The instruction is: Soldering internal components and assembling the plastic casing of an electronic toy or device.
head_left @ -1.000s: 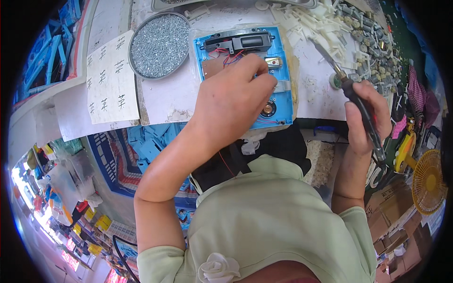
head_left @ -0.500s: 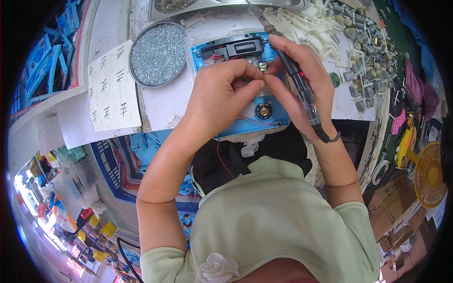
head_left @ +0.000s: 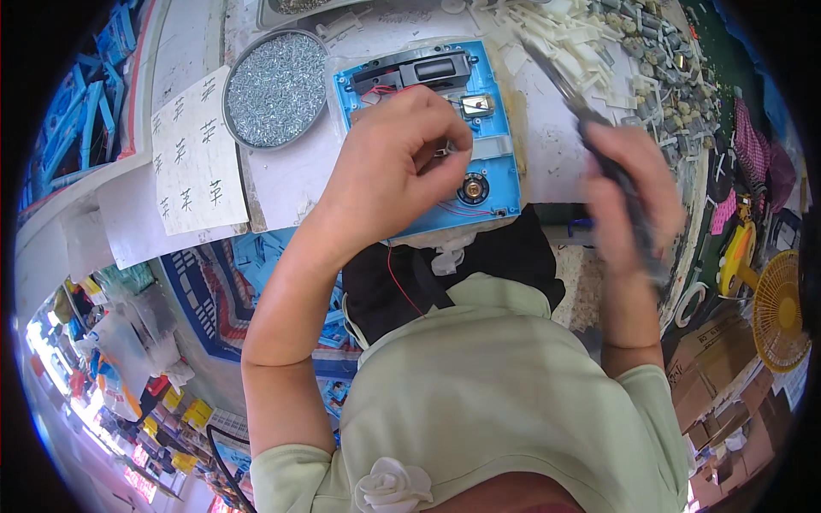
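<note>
A blue plastic casing (head_left: pixel 503 85) lies on the table in front of me. It carries a black part with a dark window (head_left: pixel 428 73), a small silver metal piece (head_left: pixel 477 105), a round speaker-like disc (head_left: pixel 473 189) and thin red wires. My left hand (head_left: pixel 402 154) is over the casing's left half, thumb and fingers pinched together; what sits between them is hidden. To the right of the casing, smeared by motion, my right hand (head_left: pixel 633 188) grips a soldering iron (head_left: pixel 617 162) by its dark handle. Its metal tip points up and away.
A round tray of small screws (head_left: pixel 278 90) stands left of the casing, beside a sheet with handwriting (head_left: pixel 198 158). White plastic parts (head_left: pixel 573 51) and small grey motors (head_left: pixel 676 85) are heaped at the far right. A yellow fan (head_left: pixel 776 299) is at right.
My right hand has pulled away from the casing to the right with the soldering iron, uncovering the silver piece. My left hand stays pinched over the casing, which appears slightly further up and left.
</note>
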Demonstrator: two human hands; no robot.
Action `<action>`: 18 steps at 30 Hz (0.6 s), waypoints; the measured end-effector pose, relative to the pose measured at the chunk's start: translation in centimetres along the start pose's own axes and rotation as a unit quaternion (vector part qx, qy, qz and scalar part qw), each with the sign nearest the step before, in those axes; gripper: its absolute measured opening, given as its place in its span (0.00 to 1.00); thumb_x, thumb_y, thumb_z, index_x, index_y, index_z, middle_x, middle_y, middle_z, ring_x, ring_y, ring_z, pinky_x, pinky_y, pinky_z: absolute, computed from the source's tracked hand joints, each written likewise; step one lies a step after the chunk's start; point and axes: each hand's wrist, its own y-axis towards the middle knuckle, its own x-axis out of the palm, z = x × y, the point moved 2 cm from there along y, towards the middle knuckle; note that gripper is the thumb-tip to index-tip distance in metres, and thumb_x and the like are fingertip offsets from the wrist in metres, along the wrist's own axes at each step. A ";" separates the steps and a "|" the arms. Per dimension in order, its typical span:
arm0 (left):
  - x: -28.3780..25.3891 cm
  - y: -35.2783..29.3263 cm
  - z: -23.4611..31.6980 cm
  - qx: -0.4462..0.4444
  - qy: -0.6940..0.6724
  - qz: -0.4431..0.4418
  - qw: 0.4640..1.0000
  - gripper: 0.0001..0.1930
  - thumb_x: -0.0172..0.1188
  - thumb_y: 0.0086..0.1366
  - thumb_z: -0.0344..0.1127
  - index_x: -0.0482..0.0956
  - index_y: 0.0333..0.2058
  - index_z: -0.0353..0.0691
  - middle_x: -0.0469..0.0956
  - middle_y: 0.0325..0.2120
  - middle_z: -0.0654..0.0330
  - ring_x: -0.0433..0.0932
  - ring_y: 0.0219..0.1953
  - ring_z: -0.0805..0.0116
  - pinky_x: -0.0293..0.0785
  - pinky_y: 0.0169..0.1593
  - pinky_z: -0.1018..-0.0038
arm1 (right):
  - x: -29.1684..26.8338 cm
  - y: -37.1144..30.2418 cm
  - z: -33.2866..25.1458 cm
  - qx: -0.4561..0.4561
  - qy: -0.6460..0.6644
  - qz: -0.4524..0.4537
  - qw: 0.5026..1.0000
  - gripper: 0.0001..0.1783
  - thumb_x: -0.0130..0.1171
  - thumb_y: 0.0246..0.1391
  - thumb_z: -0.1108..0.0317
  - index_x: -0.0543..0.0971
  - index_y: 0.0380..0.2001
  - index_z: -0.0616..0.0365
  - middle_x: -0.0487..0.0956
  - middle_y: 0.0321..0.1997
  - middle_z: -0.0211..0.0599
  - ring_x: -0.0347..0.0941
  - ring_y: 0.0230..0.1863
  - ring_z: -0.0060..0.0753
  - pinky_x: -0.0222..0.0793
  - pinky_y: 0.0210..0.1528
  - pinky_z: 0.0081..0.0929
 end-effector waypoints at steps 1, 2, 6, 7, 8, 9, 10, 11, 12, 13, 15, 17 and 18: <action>0.2 -0.1 -0.2 0.008 0.005 -0.005 1.000 0.05 0.66 0.60 0.23 0.81 0.35 0.36 0.76 0.37 0.64 0.72 0.30 0.79 0.68 0.32 0.81 | -1.3 -1.0 0.3 0.040 0.036 -0.001 0.999 0.17 0.68 0.51 0.73 0.84 0.46 0.64 0.83 0.37 0.40 0.78 0.35 0.31 0.72 0.38 0.23; 0.2 -0.3 -0.1 0.014 0.010 -0.007 1.000 0.06 0.66 0.58 0.22 0.81 0.34 0.36 0.75 0.38 0.63 0.72 0.30 0.78 0.67 0.31 0.80 | -2.8 -1.6 0.3 0.081 0.072 0.000 0.994 0.15 0.66 0.53 0.71 0.84 0.44 0.66 0.84 0.37 0.40 0.78 0.36 0.30 0.72 0.38 0.23; 0.2 -0.2 -0.7 0.062 0.039 -0.018 0.997 0.07 0.67 0.55 0.21 0.81 0.33 0.37 0.73 0.39 0.62 0.72 0.30 0.74 0.68 0.31 0.79 | -3.6 -2.8 1.0 0.158 0.150 -0.075 0.973 0.14 0.64 0.53 0.68 0.84 0.40 0.67 0.86 0.37 0.40 0.80 0.36 0.29 0.74 0.40 0.22; 0.1 -0.1 -0.6 0.060 0.045 -0.029 0.997 0.08 0.67 0.54 0.22 0.81 0.33 0.37 0.73 0.39 0.62 0.72 0.31 0.74 0.68 0.31 0.79 | -3.3 -2.7 1.3 0.150 0.156 -0.107 0.971 0.14 0.64 0.52 0.68 0.84 0.39 0.67 0.86 0.37 0.41 0.81 0.36 0.29 0.74 0.40 0.22; -0.1 0.1 -0.4 0.058 0.051 -0.040 0.996 0.08 0.67 0.54 0.22 0.81 0.33 0.37 0.73 0.38 0.62 0.73 0.31 0.73 0.68 0.31 0.78 | -2.9 -2.3 1.4 0.106 0.142 -0.128 0.976 0.13 0.64 0.52 0.69 0.84 0.39 0.67 0.86 0.36 0.41 0.81 0.32 0.29 0.75 0.37 0.23; -0.2 0.1 -0.4 0.056 0.057 -0.050 0.996 0.08 0.67 0.53 0.22 0.80 0.33 0.37 0.73 0.38 0.62 0.73 0.31 0.72 0.69 0.31 0.78 | -2.6 -2.1 1.6 0.095 0.142 -0.131 0.977 0.13 0.64 0.52 0.69 0.84 0.39 0.66 0.86 0.35 0.41 0.81 0.31 0.29 0.75 0.36 0.23; -0.2 0.1 -0.5 0.065 0.062 -0.050 0.995 0.08 0.67 0.53 0.22 0.80 0.33 0.37 0.73 0.38 0.62 0.73 0.32 0.72 0.69 0.32 0.78 | -2.2 -1.8 1.6 0.083 0.141 -0.136 0.977 0.12 0.64 0.52 0.69 0.84 0.38 0.66 0.86 0.35 0.41 0.81 0.31 0.30 0.75 0.35 0.23; -0.3 0.2 -0.6 0.074 0.067 -0.049 0.994 0.08 0.67 0.53 0.22 0.80 0.33 0.37 0.73 0.38 0.62 0.73 0.32 0.71 0.70 0.32 0.78 | -1.9 -1.6 1.5 0.072 0.140 -0.140 0.978 0.12 0.64 0.52 0.70 0.84 0.38 0.66 0.86 0.34 0.42 0.82 0.30 0.30 0.76 0.34 0.24; -0.3 0.1 -0.7 0.083 0.072 -0.048 0.993 0.08 0.67 0.53 0.23 0.80 0.33 0.37 0.73 0.38 0.61 0.74 0.33 0.70 0.70 0.33 0.77 | -1.7 -1.5 1.5 0.071 0.140 -0.143 0.977 0.12 0.63 0.52 0.70 0.84 0.38 0.66 0.86 0.34 0.41 0.82 0.30 0.30 0.76 0.34 0.24; -0.3 0.1 -0.6 0.066 0.065 -0.055 0.994 0.08 0.67 0.53 0.23 0.80 0.33 0.37 0.73 0.38 0.61 0.74 0.34 0.69 0.71 0.34 0.77 | -1.5 -1.3 1.4 0.070 0.140 -0.146 0.977 0.11 0.63 0.53 0.70 0.84 0.38 0.65 0.86 0.33 0.41 0.82 0.29 0.30 0.76 0.34 0.24; -0.5 0.1 -0.4 0.035 0.050 -0.069 0.996 0.08 0.67 0.53 0.23 0.80 0.33 0.37 0.73 0.38 0.60 0.75 0.35 0.66 0.72 0.36 0.75 | -1.3 -1.0 1.5 0.067 0.140 -0.151 0.976 0.11 0.63 0.53 0.70 0.84 0.37 0.65 0.86 0.33 0.41 0.82 0.29 0.30 0.77 0.34 0.24; -0.4 0.1 -0.6 0.054 0.054 -0.062 0.995 0.08 0.67 0.53 0.23 0.80 0.33 0.37 0.73 0.38 0.60 0.75 0.35 0.64 0.73 0.37 0.74 | -1.1 -0.9 1.5 0.064 0.139 -0.154 0.976 0.11 0.63 0.52 0.70 0.84 0.37 0.65 0.86 0.33 0.40 0.82 0.30 0.31 0.77 0.34 0.24; -0.3 0.1 -0.8 0.063 0.057 -0.058 0.995 0.08 0.66 0.52 0.23 0.80 0.33 0.37 0.73 0.38 0.59 0.75 0.35 0.63 0.73 0.38 0.73 | -1.0 -0.8 1.5 0.064 0.139 -0.159 0.975 0.11 0.63 0.52 0.70 0.84 0.37 0.65 0.86 0.33 0.40 0.82 0.30 0.31 0.77 0.34 0.24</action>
